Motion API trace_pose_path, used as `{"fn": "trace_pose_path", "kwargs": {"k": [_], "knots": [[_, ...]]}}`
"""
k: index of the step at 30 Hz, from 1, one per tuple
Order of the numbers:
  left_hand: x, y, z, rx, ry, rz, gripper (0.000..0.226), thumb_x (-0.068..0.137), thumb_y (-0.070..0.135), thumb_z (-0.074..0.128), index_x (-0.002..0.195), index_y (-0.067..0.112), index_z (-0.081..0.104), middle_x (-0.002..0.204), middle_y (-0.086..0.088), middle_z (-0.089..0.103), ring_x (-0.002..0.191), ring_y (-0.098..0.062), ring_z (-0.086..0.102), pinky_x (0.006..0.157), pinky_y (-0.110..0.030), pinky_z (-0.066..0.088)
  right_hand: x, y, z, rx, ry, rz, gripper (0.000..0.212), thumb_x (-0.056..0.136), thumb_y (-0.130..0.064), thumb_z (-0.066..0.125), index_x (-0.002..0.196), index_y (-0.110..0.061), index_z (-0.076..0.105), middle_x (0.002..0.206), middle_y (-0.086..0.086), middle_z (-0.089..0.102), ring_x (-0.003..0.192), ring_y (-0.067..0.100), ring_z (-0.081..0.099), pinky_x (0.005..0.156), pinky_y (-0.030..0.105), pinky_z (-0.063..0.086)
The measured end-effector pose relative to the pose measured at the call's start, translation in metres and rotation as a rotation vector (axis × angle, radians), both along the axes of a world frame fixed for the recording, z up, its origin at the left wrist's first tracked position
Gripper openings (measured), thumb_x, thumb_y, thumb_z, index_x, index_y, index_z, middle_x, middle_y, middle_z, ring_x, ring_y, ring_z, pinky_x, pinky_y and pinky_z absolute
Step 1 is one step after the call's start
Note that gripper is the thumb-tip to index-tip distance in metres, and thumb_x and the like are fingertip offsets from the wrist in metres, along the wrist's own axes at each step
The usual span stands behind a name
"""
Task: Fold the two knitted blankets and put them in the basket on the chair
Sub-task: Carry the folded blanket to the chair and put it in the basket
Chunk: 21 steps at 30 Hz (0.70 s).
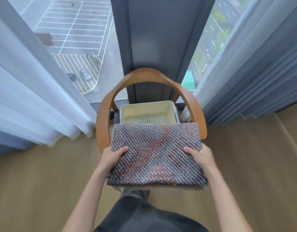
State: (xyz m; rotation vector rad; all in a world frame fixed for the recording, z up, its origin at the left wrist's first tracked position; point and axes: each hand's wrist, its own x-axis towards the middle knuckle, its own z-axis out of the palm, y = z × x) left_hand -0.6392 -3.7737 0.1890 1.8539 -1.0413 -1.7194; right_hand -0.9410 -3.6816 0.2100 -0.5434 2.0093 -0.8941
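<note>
A folded knitted blanket [157, 153], grey and blue with orange patches, is held flat in the air in front of the chair. My left hand [111, 159] grips its left edge, thumb on top. My right hand [200, 156] grips its right edge the same way. Beyond the blanket, a cream perforated basket [147, 108] sits on the seat of a wooden chair [144, 74] with a curved backrest. The basket's visible part holds nothing; its near side is hidden by the blanket. No second blanket is in view.
The chair stands against a dark window pillar [154, 39]. White sheer curtains [27, 97] hang on the left, grey and white curtains [261, 72] on the right. Light wood floor [35, 190] spreads on both sides. My dark trousers [144, 215] show below.
</note>
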Motion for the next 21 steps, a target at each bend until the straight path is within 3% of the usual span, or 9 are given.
{"fn": "trace_pose_path", "kwargs": {"k": [6,11,13,16,21], "knots": [[-0.012,-0.091,-0.005,0.016,-0.084,-0.024,0.02,0.072,0.039,0.076,0.082,0.03,0.061,0.09,0.006,0.068,0.086,-0.019,0.066,0.082,-0.038,0.054,-0.018,-0.09,0.001,0.016,0.015,0.035,0.028,0.072,-0.025,0.078,0.091,-0.024,0.059,0.086,-0.014,0.064,0.079,0.004,0.06,0.069,0.029,0.046],[-0.035,-0.149,-0.011,0.015,-0.173,-0.014,0.021,0.071,0.044,0.073,0.08,0.031,0.06,0.082,0.013,0.063,0.081,-0.012,0.062,0.078,-0.031,0.05,-0.039,-0.151,-0.003,0.041,0.037,0.064,0.032,0.07,-0.03,0.079,0.093,-0.025,0.058,0.088,-0.011,0.064,0.083,0.009,0.062,0.077,0.034,0.05],[-0.049,-0.168,-0.013,0.037,-0.159,0.004,0.021,0.072,0.044,0.073,0.082,0.031,0.059,0.083,0.013,0.063,0.082,-0.013,0.062,0.078,-0.032,0.05,-0.053,-0.173,-0.005,0.052,0.044,0.072,0.034,0.07,-0.031,0.078,0.096,-0.024,0.058,0.09,-0.01,0.064,0.086,0.014,0.063,0.082,0.037,0.051],[-0.073,-0.194,-0.018,0.086,-0.089,0.067,0.023,0.074,0.037,0.074,0.092,0.028,0.061,0.088,0.009,0.065,0.083,-0.014,0.063,0.067,-0.029,0.049,-0.075,-0.203,-0.01,0.065,0.078,0.094,0.037,0.069,-0.034,0.078,0.098,-0.023,0.058,0.093,-0.007,0.064,0.09,0.018,0.062,0.084,0.039,0.051],[-0.13,-0.23,-0.033,0.089,-0.02,0.14,0.034,0.076,0.03,0.073,0.105,0.027,0.056,0.093,0.007,0.064,0.087,-0.012,0.061,0.074,-0.03,0.049,-0.12,-0.249,-0.023,0.087,0.074,0.104,0.042,0.071,-0.035,0.076,0.104,-0.019,0.057,0.107,0.004,0.066,0.097,0.024,0.062,0.089,0.046,0.05]]}}
